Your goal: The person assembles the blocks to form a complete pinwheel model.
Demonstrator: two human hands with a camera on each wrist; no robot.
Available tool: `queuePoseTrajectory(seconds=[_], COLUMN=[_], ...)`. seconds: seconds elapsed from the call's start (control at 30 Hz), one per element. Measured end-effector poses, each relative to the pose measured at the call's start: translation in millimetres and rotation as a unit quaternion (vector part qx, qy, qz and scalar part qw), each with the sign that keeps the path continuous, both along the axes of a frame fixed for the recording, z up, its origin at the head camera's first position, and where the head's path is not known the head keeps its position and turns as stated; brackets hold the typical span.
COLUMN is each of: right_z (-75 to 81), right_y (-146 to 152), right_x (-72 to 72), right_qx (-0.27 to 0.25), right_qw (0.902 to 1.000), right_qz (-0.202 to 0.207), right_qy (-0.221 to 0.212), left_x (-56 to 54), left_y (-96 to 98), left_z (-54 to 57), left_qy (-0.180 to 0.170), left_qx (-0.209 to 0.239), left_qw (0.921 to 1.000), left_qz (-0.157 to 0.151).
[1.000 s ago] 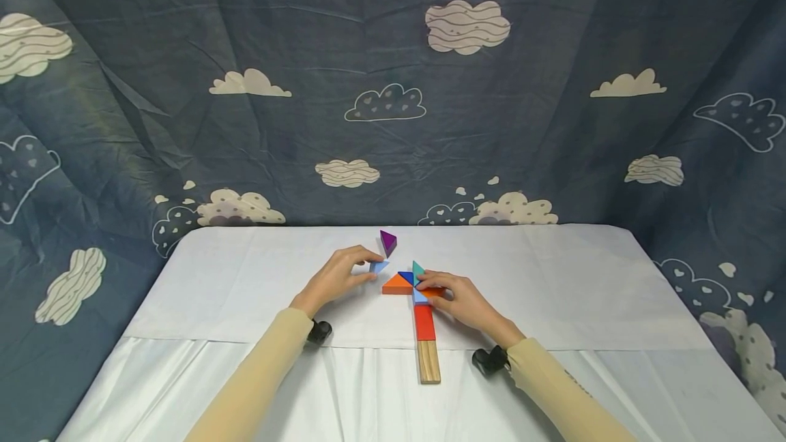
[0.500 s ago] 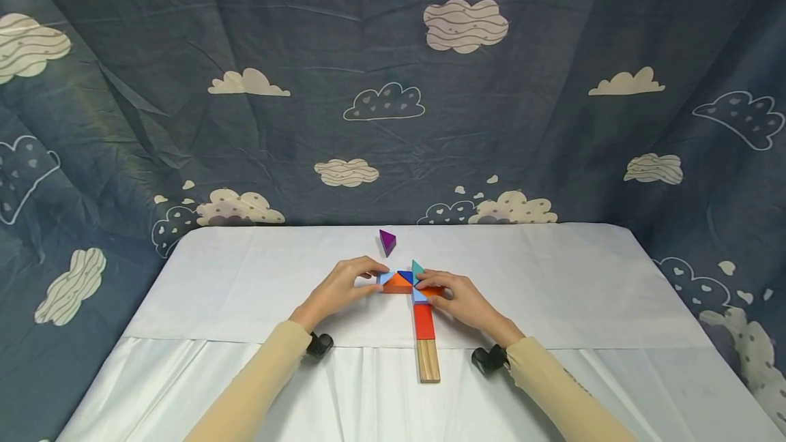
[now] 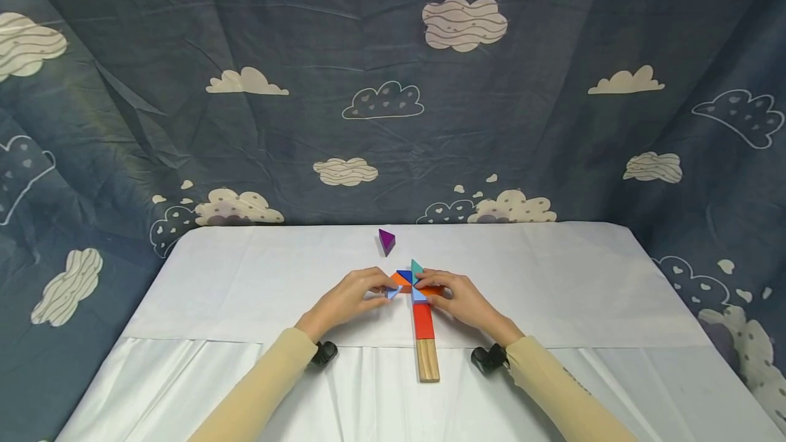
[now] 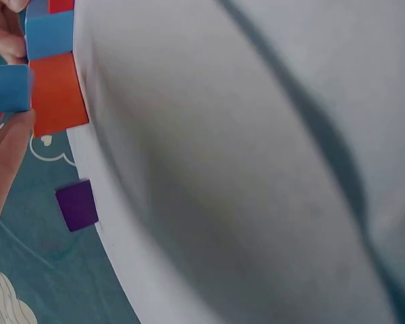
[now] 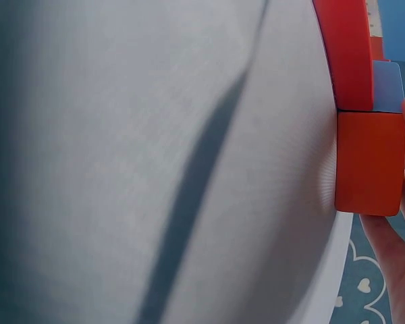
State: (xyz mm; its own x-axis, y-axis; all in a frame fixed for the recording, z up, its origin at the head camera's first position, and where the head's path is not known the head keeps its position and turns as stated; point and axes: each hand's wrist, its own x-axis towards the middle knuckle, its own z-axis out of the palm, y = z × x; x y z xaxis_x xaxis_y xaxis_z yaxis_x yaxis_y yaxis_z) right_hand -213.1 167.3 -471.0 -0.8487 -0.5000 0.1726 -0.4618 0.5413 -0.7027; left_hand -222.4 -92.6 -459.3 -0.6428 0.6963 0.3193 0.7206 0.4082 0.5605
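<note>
My left hand [image 3: 353,295] pinches a light blue triangular block [image 3: 393,292] between thumb and fingers. In the left wrist view this blue block [image 4: 7,89] is held in front of an orange block [image 4: 57,94]. The fingers and thumb of my right hand [image 3: 457,299] hold another orange triangular block [image 5: 371,162] at the right of the arrangement. Between the hands, a dark blue triangle [image 3: 404,275], a teal triangle [image 3: 416,267] and a second light blue triangle [image 3: 419,296] meet around one point. A red block [image 3: 424,321] runs down from them.
Below the red block lies a plain wooden block [image 3: 428,360]. A purple triangular block [image 3: 387,241] sits apart near the back of the white-covered table [image 3: 552,292]. Behind the table hangs a dark curtain [image 3: 393,142] with cloud prints.
My left hand has brought the light blue triangle to the orange block's left side, then down to its lower front, turning it. The right hand stays in place.
</note>
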Motion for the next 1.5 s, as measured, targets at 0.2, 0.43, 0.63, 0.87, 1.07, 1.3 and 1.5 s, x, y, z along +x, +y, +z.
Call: queuePoseTrajectory(seconds=[0.2,0.43,0.63,0.87,1.07,1.3,1.5], right_z=[-0.1,0.1,-0.1,0.0,-0.7,-1.1,0.9], right_y=[1,0,0,0,0,0,0], right_x=[-1.2,-1.2,-1.1,-1.2,-1.1,-1.0,-0.6], right_qx=[-0.011,-0.005,-0.004,-0.004,-0.003,0.000,-0.001], right_qw=[0.9999,1.0000,1.0000,1.0000,1.0000,1.0000,1.0000], right_qz=[0.008,0.004,0.004,0.007,0.003,0.004,0.005], right_qy=[0.001,0.000,-0.001,-0.001,-0.003,-0.004,-0.003], left_x=[2.3,2.6,4.3,6.1,6.7,7.5,11.0], left_y=[9.1,15.5,16.9,14.8,10.9,1.7,-4.0], left_z=[-1.1,-4.8,-4.3,-3.7,-2.6,2.4,3.2], left_qy=[0.015,0.014,0.016,0.050,0.124,0.167,0.160], left_qx=[-0.048,-0.088,-0.101,-0.107,-0.130,-0.159,-0.173], left_qw=[0.9987,0.9960,0.9947,0.9928,0.9836,0.9729,0.9718], left_qz=[-0.009,0.007,0.015,0.017,0.018,-0.013,-0.013])
